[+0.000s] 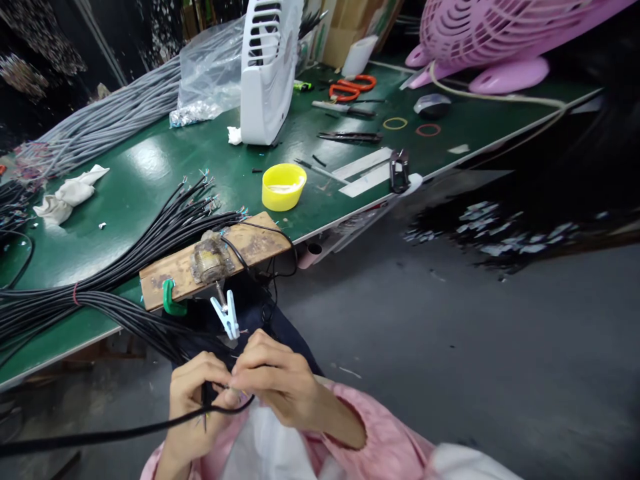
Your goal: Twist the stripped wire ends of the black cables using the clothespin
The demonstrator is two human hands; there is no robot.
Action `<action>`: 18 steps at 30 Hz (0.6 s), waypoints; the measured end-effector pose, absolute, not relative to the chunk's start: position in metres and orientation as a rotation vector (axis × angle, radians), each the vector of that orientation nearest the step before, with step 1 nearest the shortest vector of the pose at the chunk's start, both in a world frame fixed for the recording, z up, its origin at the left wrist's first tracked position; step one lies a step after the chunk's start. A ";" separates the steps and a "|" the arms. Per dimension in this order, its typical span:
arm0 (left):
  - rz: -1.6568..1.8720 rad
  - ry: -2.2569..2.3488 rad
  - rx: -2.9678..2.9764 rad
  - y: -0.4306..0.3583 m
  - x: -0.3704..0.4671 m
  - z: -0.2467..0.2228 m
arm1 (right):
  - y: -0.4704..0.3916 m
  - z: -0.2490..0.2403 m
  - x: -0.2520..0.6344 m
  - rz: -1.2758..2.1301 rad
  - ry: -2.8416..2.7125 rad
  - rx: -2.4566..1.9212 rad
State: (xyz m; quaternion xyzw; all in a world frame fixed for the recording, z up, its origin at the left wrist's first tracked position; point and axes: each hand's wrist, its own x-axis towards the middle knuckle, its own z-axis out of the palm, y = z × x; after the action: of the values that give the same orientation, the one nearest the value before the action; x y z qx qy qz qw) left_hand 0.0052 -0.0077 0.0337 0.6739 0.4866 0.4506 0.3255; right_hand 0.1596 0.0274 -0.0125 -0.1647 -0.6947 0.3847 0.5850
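Observation:
Both hands meet low in the view, in front of my lap. A black cable (150, 427) runs in from the left edge and curves up at its end between them. My left hand (200, 393) is closed around the cable end, where thin coloured wires just show. With fingertips pinched together, my right hand (275, 373) grips at the same wires; the fingers hide most of them. Just above the hands, a light blue clothespin (227, 315) hangs on a metal shaft from a small motor (213, 257). That motor is stuck to a wooden board (260, 233) at the table edge.
Black cable bundles (125, 267) with stripped ends lie on the green table (135, 163). A green clamp (173, 298) grips the board. Behind are a yellow cup (284, 187), a white fan (270, 73), orange scissors (353, 88), tweezers (350, 137) and a pink fan (500, 40).

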 end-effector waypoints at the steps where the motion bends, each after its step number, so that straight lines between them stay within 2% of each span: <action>1: 1.172 1.275 1.757 -0.008 0.005 0.033 | 0.027 -0.014 0.156 0.885 -1.602 -0.390; 10: 1.187 1.339 1.762 -0.009 0.005 0.030 | 0.035 -0.007 0.166 0.717 -1.760 -0.501; 13: 1.252 1.344 1.746 -0.007 0.008 0.029 | 0.049 -0.009 0.169 0.956 -1.604 -0.645; 18: 1.431 1.391 1.591 -0.002 0.014 0.021 | 0.073 -0.010 0.147 1.696 -1.213 -0.704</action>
State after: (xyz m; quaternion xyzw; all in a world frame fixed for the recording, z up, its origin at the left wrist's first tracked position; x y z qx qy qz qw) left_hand 0.0143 -0.0017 0.0213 0.5966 0.5215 0.5366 0.2903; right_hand 0.1469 0.0725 -0.0100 -0.2850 -0.4914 0.6870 0.4532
